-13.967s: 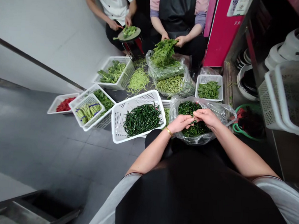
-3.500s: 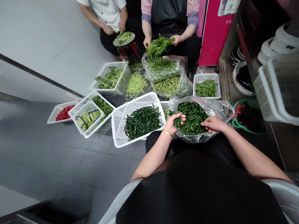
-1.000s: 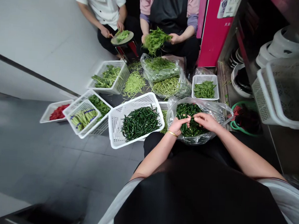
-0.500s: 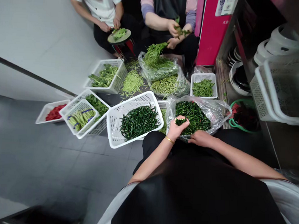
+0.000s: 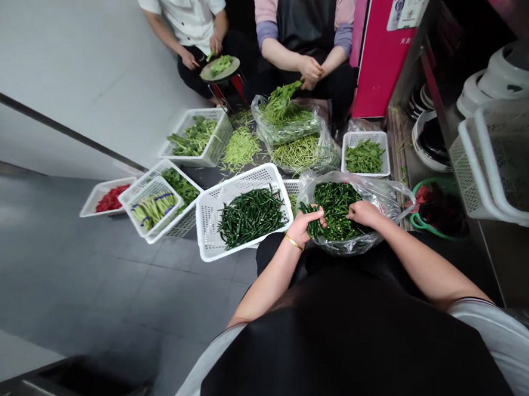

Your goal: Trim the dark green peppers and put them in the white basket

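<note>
My left hand [image 5: 306,225] is closed around a bunch of green chili peppers [image 5: 317,230], at the left rim of a clear plastic bag [image 5: 383,196]. More green chili peppers [image 5: 336,199] fill the bag, which lies open at my lap. Over the right part of that pile is my right hand [image 5: 364,214], fingers pinched together among the peppers; what they pinch is hidden. Left of the bag, a white perforated basket [image 5: 206,233] holds a heap of dark green chili peppers [image 5: 251,217].
Ahead sit two people; one person's hands [image 5: 312,69] meet above a bag of greens [image 5: 281,106]. Baskets of leafy greens [image 5: 364,156], bundled stalks [image 5: 154,210] and red peppers [image 5: 113,198] stand around. At right are a green basin [image 5: 424,223] and a shelf with stacked white baskets [image 5: 484,193].
My right hand has moved from the bag's near edge up onto the peppers. My left hand has turned, showing more of its bunch. The person ahead has brought both hands together.
</note>
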Demonstrator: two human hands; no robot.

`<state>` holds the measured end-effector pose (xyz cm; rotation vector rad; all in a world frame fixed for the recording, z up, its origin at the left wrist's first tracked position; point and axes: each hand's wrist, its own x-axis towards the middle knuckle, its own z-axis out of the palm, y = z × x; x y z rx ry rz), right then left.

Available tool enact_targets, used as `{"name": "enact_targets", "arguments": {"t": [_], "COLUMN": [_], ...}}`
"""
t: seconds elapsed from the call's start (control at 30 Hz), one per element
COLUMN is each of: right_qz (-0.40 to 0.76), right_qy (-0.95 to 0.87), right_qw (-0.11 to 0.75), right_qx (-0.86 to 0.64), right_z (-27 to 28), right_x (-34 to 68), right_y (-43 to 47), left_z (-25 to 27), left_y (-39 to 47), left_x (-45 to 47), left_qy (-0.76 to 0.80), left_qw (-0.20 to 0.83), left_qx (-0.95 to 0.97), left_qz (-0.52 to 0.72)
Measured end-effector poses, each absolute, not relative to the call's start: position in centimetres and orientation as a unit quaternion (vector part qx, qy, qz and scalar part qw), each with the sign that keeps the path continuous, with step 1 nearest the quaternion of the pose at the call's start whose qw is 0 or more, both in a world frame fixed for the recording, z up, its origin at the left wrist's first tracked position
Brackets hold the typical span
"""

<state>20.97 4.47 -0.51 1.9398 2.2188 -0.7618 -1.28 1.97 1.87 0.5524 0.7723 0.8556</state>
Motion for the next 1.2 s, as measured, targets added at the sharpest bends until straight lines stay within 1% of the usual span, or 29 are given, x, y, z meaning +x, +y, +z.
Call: {"name": "enact_targets", "arguments": {"t": [0.07, 0.17, 0.23, 0.3, 0.33, 0.4, 0.43, 0.5, 0.57, 0.6, 0.67, 0.7, 0.73, 0.77, 0.87, 0.97, 1.03, 1.07, 1.13, 1.2], "right_qz": [-0.331, -0.482, -0.534, -0.545, -0.538, -0.488, -0.438, -0.302, -0.184, -0.158, -0.175, -0.195, -0.211, -0.215, -0.180, -0.174, -0.175, -0.196, -0.301, -0.423], "right_qy": [0.692, 0.558, 0.476, 0.449, 0.461, 0.537, 0.590, 0.693, 0.754, 0.767, 0.769, 0.758, 0.743, 0.726, 0.665, 0.656, 0.670, 0.670, 0.651, 0.621], "right_qw": [-0.059, -0.234, -0.317, -0.363, -0.368, -0.347, -0.325, -0.257, -0.156, -0.090, 0.055, 0.106, 0.137, 0.136, 0.079, 0.041, -0.042, -0.099, -0.207, -0.270], "right_qx": [0.639, 0.634, 0.623, 0.609, 0.602, 0.594, 0.595, 0.602, 0.611, 0.615, 0.613, 0.613, 0.621, 0.638, 0.721, 0.733, 0.720, 0.709, 0.666, 0.602], "right_z": [-0.3, -0.3, -0.5, -0.7, -0.8, -0.5, -0.3, 0.4, 1.0, 1.3, 1.5, 1.5, 1.4, 1.1, 0.2, -0.1, 0.2, 0.5, 1.4, 2.2], "right_x": [22.1, 22.6, 21.7, 20.3, 19.6, 18.4, 18.1, 17.7, 17.9, 18.3, 19.5, 20.2, 20.9, 21.5, 22.5, 22.5, 22.5, 22.5, 22.4, 21.7], "right_y": [4.6, 4.2, 3.5, 2.6, 2.0, 0.9, 0.3, -0.7, -1.4, -1.4, -0.6, 0.2, 1.2, 2.5, 6.2, 8.0, 7.7, 7.2, 5.9, 4.3], "left_z": [1.7, 1.4, 1.1, 0.7, 0.4, 0.1, 0.0, -0.1, 0.2, 0.3, 0.7, 0.9, 1.1, 1.1, 1.1, 1.1, 1.3, 1.4, 1.5, 1.4], "left_y": [2.0, 2.1, 2.0, 1.9, 1.8, 1.5, 1.3, 1.0, 0.8, 0.9, 1.1, 1.3, 1.4, 1.6, 1.8, 1.9, 2.1, 2.3, 2.7, 3.1], "left_x": [-0.8, 0.7, 1.8, 2.7, 3.0, 3.2, 3.1, 2.9, 2.4, 2.1, 1.5, 1.1, 0.8, 0.5, -0.1, -0.5, -0.6, -0.5, 0.0, 1.1], "left_qy": [0.388, 0.418, 0.427, 0.435, 0.440, 0.446, 0.449, 0.455, 0.459, 0.459, 0.456, 0.454, 0.451, 0.449, 0.439, 0.432, 0.426, 0.420, 0.401, 0.382], "left_qw": [0.775, 0.740, 0.740, 0.745, 0.746, 0.749, 0.750, 0.750, 0.752, 0.755, 0.764, 0.770, 0.776, 0.781, 0.787, 0.780, 0.768, 0.760, 0.744, 0.737], "left_qx": [0.303, 0.340, 0.344, 0.343, 0.342, 0.334, 0.332, 0.333, 0.332, 0.326, 0.299, 0.281, 0.262, 0.247, 0.236, 0.257, 0.273, 0.281, 0.303, 0.335], "left_qz": [0.397, 0.402, 0.390, 0.370, 0.364, 0.358, 0.354, 0.345, 0.337, 0.337, 0.344, 0.349, 0.353, 0.356, 0.363, 0.373, 0.393, 0.409, 0.440, 0.445]}}
